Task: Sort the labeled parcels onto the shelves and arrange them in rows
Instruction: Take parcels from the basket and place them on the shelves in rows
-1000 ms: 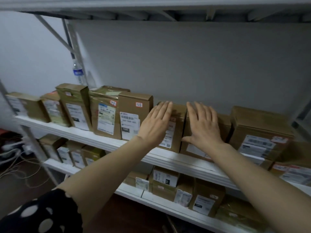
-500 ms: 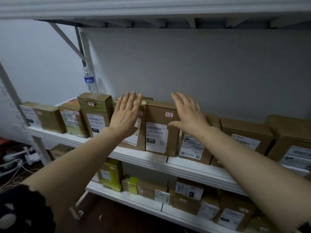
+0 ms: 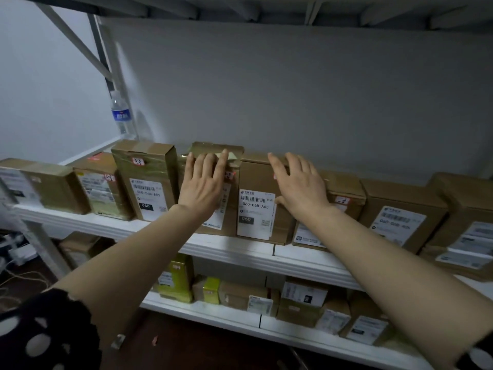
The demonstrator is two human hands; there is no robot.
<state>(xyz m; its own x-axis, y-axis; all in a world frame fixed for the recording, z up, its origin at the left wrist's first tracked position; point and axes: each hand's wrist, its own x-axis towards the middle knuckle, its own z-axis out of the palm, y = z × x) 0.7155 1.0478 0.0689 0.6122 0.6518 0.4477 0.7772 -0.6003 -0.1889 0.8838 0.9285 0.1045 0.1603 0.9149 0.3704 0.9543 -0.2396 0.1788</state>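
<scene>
The upper shelf (image 3: pixel 240 249) carries a row of brown labelled parcels standing with their address labels facing out, and both grips are at its middle. Beneath the grips, the lower shelf (image 3: pixel 213 316) holds smaller parcels, packed less evenly.

Under the left grip (image 3: pixel 202 182) stands a taped parcel (image 3: pixel 210 149). The palm and straight fingers lie flat on its front, with the fingertips reaching its top edge. The hand is spread and clasps nothing. Just right of it, the right grip (image 3: pixel 301 190) lies the same way on the upper front of the plain carton (image 3: pixel 256 177), with fingers apart and straight and the thumb low beside the label.

Left of the left grip stands a tall parcel (image 3: pixel 144 166), seemingly with a narrow dark gap between it and the taped parcel. Right of the right grip sits a lower parcel (image 3: pixel 344 188), set just beside the carton.

The step looks like tidying: the parcels are already shelved and their fronts are being pressed level. The next move probably calls for an even push from both palms, kept low enough that neither parcel tips back, then closing that gap sideways.

Far above and left of the grips, a water bottle (image 3: pixel 121 113) stands by the upright.
</scene>
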